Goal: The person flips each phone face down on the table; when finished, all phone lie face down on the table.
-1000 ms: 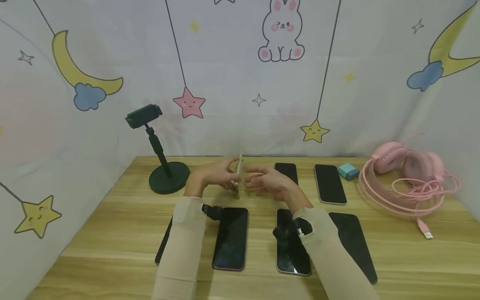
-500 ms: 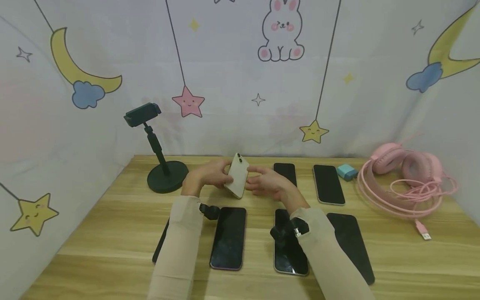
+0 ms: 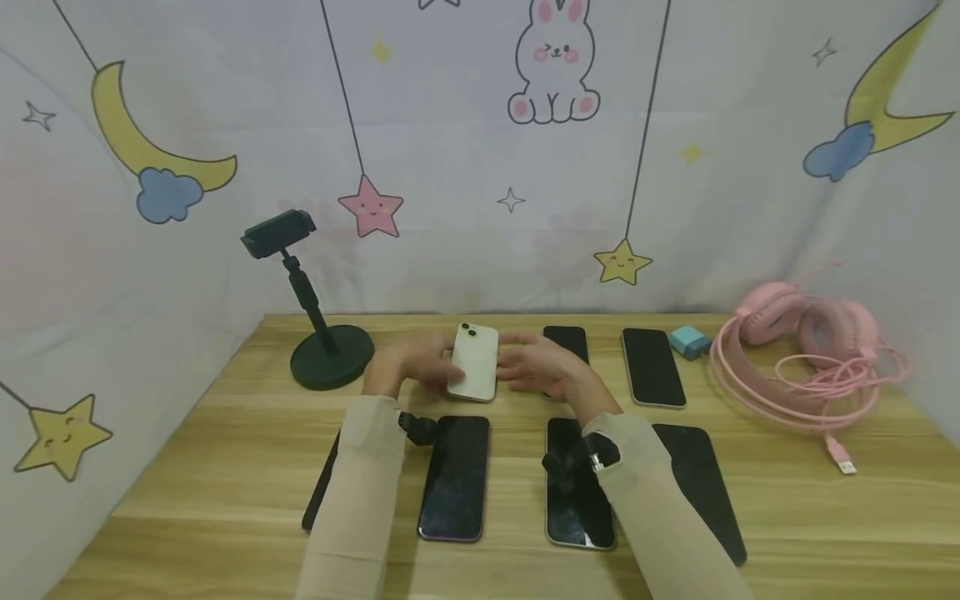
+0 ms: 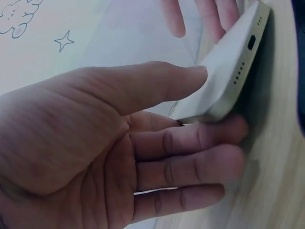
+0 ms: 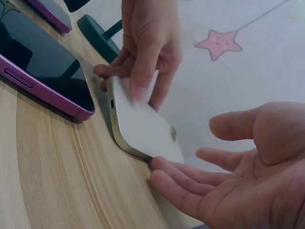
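Observation:
A white smartphone [image 3: 476, 367] lies back side up near the back middle of the table, its two camera lenses at the far left corner. My left hand [image 3: 420, 358] pinches its left side; in the left wrist view the thumb [image 4: 186, 83] presses on the back and the fingers curl under the edge. That view also shows the charging port and speaker holes on the near end, which is tipped slightly off the wood. On the other side, my right hand [image 5: 233, 181] has loosely extended fingers, with its fingertips right at the phone's edge.
Several dark-screened phones lie around, including a purple-edged phone [image 3: 455, 479] in front and a phone [image 3: 654, 367] at back right. A dark green phone stand [image 3: 332, 358] stands left. A blue adapter [image 3: 688, 342] and pink headphones [image 3: 840, 333] with coiled cable sit right.
The white phone has turned from standing on edge, through a tilt, to lying nearly flat with its back up. Both hands have stayed around it.

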`<action>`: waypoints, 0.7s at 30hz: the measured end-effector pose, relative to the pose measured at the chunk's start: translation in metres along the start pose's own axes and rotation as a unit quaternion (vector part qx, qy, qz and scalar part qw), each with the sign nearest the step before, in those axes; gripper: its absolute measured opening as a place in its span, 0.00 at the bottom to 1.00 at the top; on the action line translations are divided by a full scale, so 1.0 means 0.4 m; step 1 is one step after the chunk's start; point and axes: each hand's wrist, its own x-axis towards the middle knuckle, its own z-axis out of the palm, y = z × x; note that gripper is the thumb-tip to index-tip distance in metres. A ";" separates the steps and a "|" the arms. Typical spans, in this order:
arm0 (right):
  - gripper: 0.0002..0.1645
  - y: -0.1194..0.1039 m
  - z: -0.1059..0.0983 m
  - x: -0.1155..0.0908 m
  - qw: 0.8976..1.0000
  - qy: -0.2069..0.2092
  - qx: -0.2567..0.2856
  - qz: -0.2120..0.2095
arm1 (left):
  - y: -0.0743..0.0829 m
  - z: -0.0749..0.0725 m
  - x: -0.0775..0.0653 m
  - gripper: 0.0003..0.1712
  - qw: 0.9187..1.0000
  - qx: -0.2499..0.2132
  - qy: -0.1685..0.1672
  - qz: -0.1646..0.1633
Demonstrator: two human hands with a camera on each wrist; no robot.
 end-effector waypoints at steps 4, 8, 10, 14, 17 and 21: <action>0.32 0.001 0.005 0.000 1.000 -0.002 -0.004 -0.001 | -0.003 0.006 0.006 0.18 1.000 -0.008 -0.022 -0.015; 0.33 0.005 0.006 -0.001 1.000 -0.011 -0.014 -0.004 | -0.002 0.011 0.008 0.22 0.999 0.004 -0.029 -0.033; 0.33 0.008 0.006 -0.001 1.000 -0.017 -0.025 -0.006 | -0.003 0.013 0.007 0.26 0.999 0.016 -0.031 -0.038; 0.33 0.012 0.009 -0.004 0.999 -0.019 -0.033 0.000 | -0.008 0.016 0.004 0.33 0.998 0.027 -0.034 -0.049; 0.34 0.010 0.008 -0.007 0.999 -0.010 -0.037 0.003 | -0.010 0.017 0.001 0.36 0.998 0.041 -0.028 -0.050; 0.34 0.007 -0.002 -0.012 0.999 -0.003 -0.054 -0.005 | -0.009 0.018 0.003 0.38 0.997 0.062 0.009 -0.034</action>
